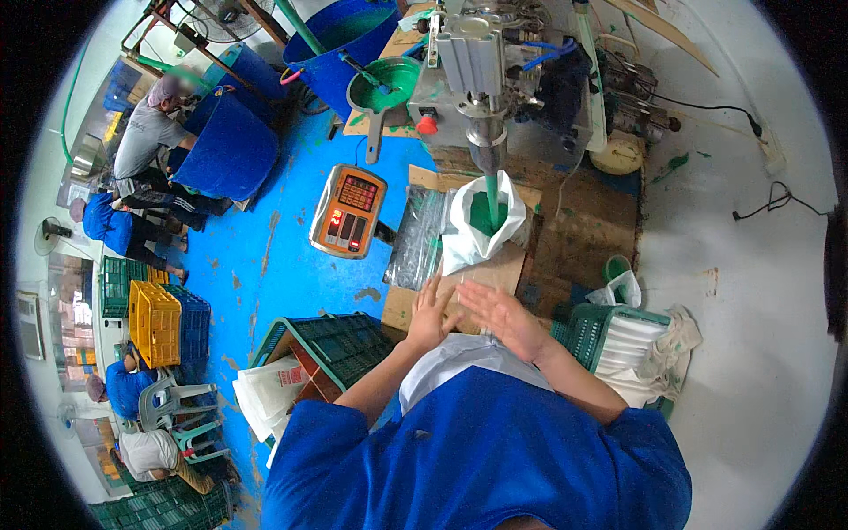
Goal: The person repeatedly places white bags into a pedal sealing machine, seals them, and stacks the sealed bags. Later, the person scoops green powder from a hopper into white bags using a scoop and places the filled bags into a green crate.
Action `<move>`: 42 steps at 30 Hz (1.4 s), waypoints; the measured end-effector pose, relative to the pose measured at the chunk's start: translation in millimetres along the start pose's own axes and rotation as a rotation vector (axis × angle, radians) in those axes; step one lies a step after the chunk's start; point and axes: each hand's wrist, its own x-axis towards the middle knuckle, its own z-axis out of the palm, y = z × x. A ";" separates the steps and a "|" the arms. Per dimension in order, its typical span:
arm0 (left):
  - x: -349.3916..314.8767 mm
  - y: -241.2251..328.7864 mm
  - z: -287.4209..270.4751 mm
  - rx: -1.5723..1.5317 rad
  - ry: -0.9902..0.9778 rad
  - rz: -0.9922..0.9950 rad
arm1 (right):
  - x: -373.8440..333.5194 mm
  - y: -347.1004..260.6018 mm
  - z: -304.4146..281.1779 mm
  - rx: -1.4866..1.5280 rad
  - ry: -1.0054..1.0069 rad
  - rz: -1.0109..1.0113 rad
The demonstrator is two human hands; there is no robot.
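Green paste runs from the filling machine's nozzle (487, 152) into a white bag (477, 225) standing open directly beneath it, mouth spread, evidently to catch the stream. Nearer the person than the bag, both hands hover over the cardboard-covered counter (495, 269): left hand (431, 314) and right hand (495, 314) each with the grip apart, fingers spread flat, holding nothing. Left of the bag sits an orange scale display (347, 212). A green crate (609, 331) of white bags stands right.
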 end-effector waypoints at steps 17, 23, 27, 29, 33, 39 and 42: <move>-76.2 -15.8 15.8 -0.838 -0.452 -0.217 | -54.3 98.4 -112.0 -1.258 -0.018 0.533; -189.7 -81.0 -21.7 -0.112 -0.579 -0.394 | -15.8 61.4 -79.4 -0.710 0.190 0.404; -143.2 -96.9 -81.1 -0.018 -0.421 -0.225 | 33.7 58.4 -24.1 -0.394 0.125 0.464; -96.4 -76.9 -84.2 -0.159 0.001 -0.075 | 54.3 64.2 10.0 -0.073 0.032 0.556; -22.6 -43.6 -77.8 -0.009 0.303 0.194 | 94.1 63.3 54.3 0.384 -0.193 0.533; 62.4 -141.5 -128.8 -0.372 0.581 -0.275 | 240.4 -32.9 42.4 -0.352 0.383 -0.036; 93.1 -187.7 -166.7 -0.420 0.668 -0.264 | 327.7 -67.6 36.6 -0.197 0.476 0.043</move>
